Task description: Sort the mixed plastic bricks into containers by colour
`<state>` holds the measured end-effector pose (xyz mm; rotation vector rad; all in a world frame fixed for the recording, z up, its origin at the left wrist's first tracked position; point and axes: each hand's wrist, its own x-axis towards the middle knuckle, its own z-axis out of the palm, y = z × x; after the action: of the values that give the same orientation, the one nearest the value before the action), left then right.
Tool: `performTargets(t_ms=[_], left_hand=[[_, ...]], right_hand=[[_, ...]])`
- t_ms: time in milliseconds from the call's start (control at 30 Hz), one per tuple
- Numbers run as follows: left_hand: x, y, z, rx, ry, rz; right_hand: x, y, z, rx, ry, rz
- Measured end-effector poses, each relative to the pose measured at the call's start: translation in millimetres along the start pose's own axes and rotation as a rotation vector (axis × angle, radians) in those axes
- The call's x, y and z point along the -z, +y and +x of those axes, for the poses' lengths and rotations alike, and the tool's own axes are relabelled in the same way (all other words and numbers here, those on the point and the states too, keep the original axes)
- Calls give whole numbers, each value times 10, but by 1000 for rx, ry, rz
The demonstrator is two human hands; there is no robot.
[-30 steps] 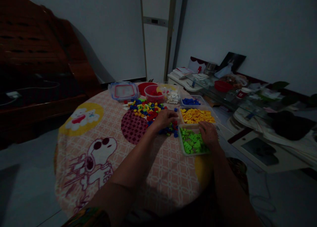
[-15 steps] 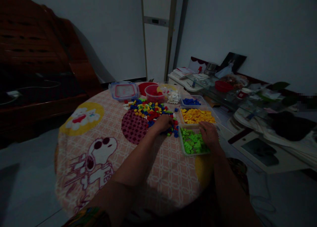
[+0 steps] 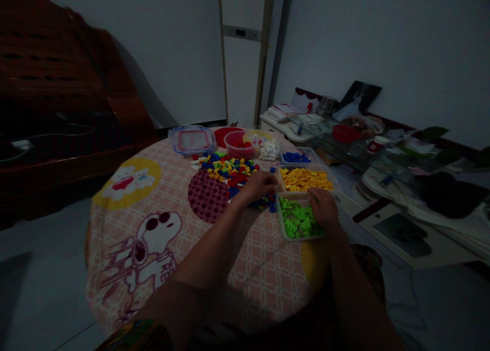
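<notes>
My left hand is above the right part of a mixed pile of coloured bricks, its fingers bent together near the yellow box's left edge. What it holds, if anything, is too small to make out. My right hand rests at the right side of the box of green bricks, fingertips at the rim shared with the box of yellow bricks. Behind them stands a box of blue bricks. White bricks lie beside a round tub with red bricks.
A patterned cloth covers the round table. At its back left lies a clear lid with a blue edge. A cluttered glass shelf stands to the right, a wooden bench to the left.
My left hand has lifted slightly from the pile and shifted right, towards the yellow box. The right hand has stayed in place.
</notes>
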<state>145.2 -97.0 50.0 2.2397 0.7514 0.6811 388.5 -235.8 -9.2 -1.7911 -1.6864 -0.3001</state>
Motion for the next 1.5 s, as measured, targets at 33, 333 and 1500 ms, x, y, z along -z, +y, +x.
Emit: performTargets(t_ms=[33, 333, 1500], left_hand=[[-32, 45, -3, -20, -11, -20], [-282, 262, -34, -116, -110, -61], [-138, -172, -53, 224, -106, 555]], right_hand=[[-2, 1, 1, 0, 0, 2], [-5, -13, -2, 12, 12, -1], [-13, 22, -7, 17, 20, -15]])
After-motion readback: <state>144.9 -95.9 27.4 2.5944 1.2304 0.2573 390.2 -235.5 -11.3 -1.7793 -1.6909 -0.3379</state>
